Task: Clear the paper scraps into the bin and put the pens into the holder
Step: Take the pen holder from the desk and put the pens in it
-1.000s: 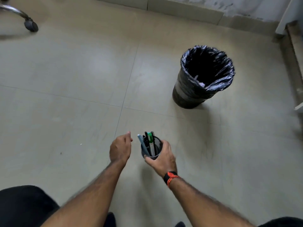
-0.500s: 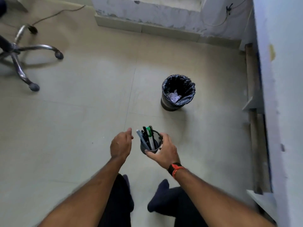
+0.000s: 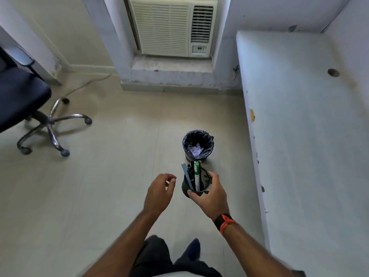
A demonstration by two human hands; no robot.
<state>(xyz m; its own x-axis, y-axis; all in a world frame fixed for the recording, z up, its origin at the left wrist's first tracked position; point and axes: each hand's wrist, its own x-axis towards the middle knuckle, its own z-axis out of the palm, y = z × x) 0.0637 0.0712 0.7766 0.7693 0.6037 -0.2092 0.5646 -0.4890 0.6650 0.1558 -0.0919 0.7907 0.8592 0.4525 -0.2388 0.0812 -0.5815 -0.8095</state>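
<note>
The right hand has its grip wrapped round the holder, a black mesh cup held up in the air in front of the body, thumb on the near rim and fingers round the far side. The pens stand inside it, leaning a little left: a grey-blue one, a dark one and a white one with a green cap, their tops poking above the rim. A black band with an orange strap sits on that wrist.

The left hand hangs just beside the holder, not touching it, with nothing in it; its fingers are loosely curled and its grip is slack.

Past the holder, the bin stands upright on the floor, lined with a black bag. The scraps lie inside at the bottom, a pale crumpled heap.

To the right runs the white worktop, its long edge chipped and stained, with a round hole towards the back. On the far wall an air conditioner is set in a recess above a rough ledge. Well off to the left stands a chair on a chrome wheeled base, with a cable trailing across the floor behind it. Below the arms, dark trouser legs and socked feet show.
</note>
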